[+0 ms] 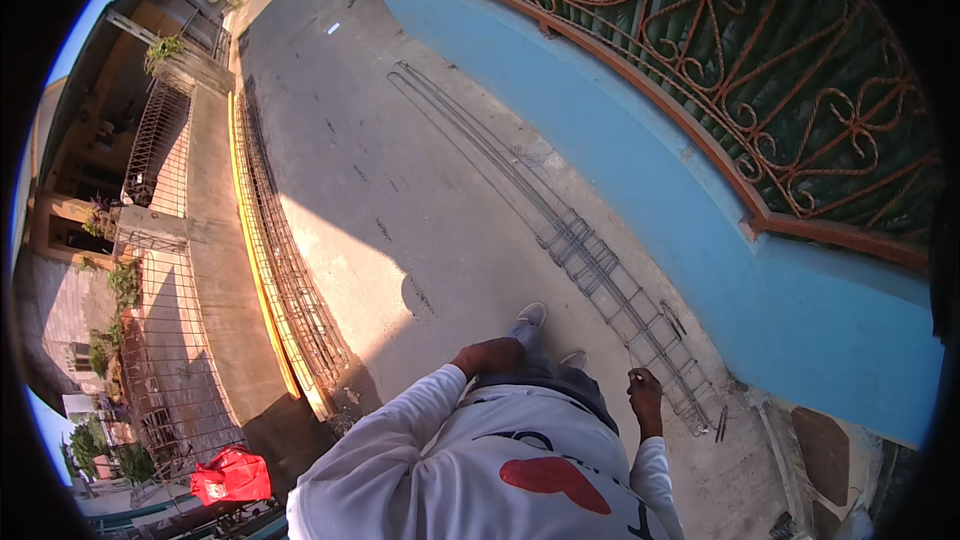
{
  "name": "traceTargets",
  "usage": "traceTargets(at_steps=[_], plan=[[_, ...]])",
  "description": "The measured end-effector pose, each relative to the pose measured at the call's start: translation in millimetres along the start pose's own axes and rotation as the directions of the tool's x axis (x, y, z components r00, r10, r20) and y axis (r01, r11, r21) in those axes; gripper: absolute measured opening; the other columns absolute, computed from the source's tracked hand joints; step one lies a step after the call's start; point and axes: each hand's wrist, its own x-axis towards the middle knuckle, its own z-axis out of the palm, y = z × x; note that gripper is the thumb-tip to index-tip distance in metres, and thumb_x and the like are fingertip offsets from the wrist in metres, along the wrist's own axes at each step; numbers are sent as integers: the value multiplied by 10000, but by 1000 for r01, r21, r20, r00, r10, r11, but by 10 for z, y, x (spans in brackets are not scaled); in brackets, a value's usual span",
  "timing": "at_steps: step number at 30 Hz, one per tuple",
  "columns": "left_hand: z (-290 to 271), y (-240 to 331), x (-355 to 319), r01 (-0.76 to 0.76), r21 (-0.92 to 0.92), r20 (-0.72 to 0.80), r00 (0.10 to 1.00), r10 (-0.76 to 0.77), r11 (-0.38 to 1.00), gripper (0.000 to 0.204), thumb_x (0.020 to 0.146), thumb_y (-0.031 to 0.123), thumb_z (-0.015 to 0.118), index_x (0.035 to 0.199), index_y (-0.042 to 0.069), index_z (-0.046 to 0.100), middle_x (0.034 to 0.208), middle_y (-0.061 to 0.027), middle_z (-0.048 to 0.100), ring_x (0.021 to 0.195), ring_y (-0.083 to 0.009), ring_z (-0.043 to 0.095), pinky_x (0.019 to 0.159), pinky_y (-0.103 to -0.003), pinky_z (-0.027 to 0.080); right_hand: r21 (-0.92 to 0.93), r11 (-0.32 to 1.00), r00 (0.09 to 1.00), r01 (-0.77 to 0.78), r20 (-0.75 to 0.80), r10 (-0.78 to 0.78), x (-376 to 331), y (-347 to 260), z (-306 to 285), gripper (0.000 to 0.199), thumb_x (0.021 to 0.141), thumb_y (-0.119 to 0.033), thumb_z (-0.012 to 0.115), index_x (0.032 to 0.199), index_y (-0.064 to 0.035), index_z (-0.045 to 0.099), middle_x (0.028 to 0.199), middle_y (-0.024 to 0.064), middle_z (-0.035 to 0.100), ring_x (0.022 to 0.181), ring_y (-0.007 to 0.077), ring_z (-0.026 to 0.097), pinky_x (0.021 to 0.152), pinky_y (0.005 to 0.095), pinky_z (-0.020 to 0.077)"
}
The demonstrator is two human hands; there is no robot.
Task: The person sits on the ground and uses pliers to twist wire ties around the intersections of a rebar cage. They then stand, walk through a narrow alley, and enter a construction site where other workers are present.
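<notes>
Steel rebar cage [600,270] lies along the concrete beside the blue wall [640,170], its far end thinning until you can hardly trace it. Your right hand [645,390] hangs just above its near end, pinching something too small to identify. Your left hand [488,355] rests curled at your waist; its grip you cannot tell. Open pavement [400,180] spreads to your left.

Harsh daylight, sharp shadows across the concrete ground [400,200], strong fisheye bending at edges.
</notes>
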Motion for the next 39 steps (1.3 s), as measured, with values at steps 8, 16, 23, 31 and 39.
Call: traceTargets(at_steps=[8,16,23,31,39], plan=[[-667,-443,384,-45,175,219,976,5,984,352,890,296,528,928,-27,662,984,-250,657,936,-416,624,845,-456,485,-161,986,981,-41,-194,9,-318,169,634,130,924,-153,574,947,-63,665,807,164,685,705,303,684,685,407,531],[-921,-514,690,-17,110,397,917,-28,994,322,901,296,574,925,-10,672,977,-233,673,936,-408,637,812,-441,505,-26,937,902,-348,-280,328,-917,-2,1164,226,880,-174,540,1043,-144,693,996,192,694,946,388,662,844,464,523],[-696,31,1212,88,-44,480,875,-56,995,297,939,265,622,1024,-18,650,820,-81,634,651,-141,571,596,-295,496,151,887,753,-437,-478,452,-1359,-231,806,256,878,-132,516,1066,-152,689,979,179,698,931,375,667,812,449,528],[87,2465,1480,90,-467,497,849,178,879,393,970,203,602,1312,13,566,956,-70,621,790,-129,579,660,-277,536,337,940,683,-48,-676,277,-1961,-358,-111,198,958,-158,543,1106,-78,647,1030,149,690,937,367,658,793,427,523],[1789,4025,1577,-2,-642,445,814,375,766,261,963,183,616,1143,-5,630,1039,-99,620,858,-153,608,688,-287,555,483,867,509,118,-779,365,-3250,653,-753,245,950,-144,561,1171,-67,633,1066,168,682,970,365,654,824,413,516]])
